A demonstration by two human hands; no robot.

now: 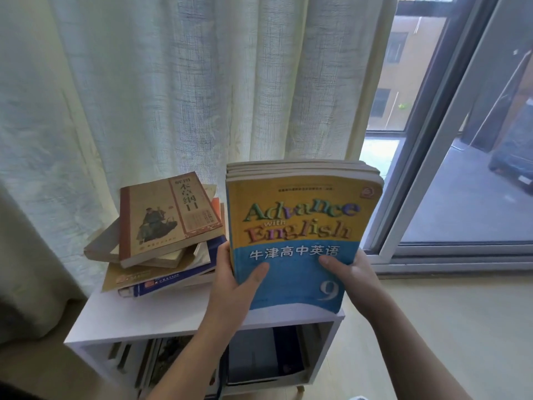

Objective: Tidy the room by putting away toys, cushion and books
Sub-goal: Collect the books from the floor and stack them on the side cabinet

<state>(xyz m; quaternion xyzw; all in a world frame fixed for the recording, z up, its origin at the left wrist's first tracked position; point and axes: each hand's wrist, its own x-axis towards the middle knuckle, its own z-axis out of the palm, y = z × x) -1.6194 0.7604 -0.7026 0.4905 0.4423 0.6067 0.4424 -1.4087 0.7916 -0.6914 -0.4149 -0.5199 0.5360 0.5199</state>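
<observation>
I hold a bundle of several textbooks (pixel 297 226) upright above the right half of a small white shelf unit (pixel 138 316). The front cover is yellow and blue and reads "Advance with English 9". My left hand (pixel 236 281) grips the bundle's lower left edge, thumb on the cover. My right hand (pixel 350 272) grips the lower right edge, thumb on the cover too. A loose, skewed pile of books (pixel 161 235) lies on the left half of the shelf top, with a brown book showing a seated figure uppermost.
More books (pixel 259 359) stand and lean inside the shelf's open compartments below. A pale curtain (pixel 178 88) hangs right behind the shelf. A sliding window frame (pixel 427 168) runs along the right. Pale floor (pixel 432 327) spreads to the right of the shelf.
</observation>
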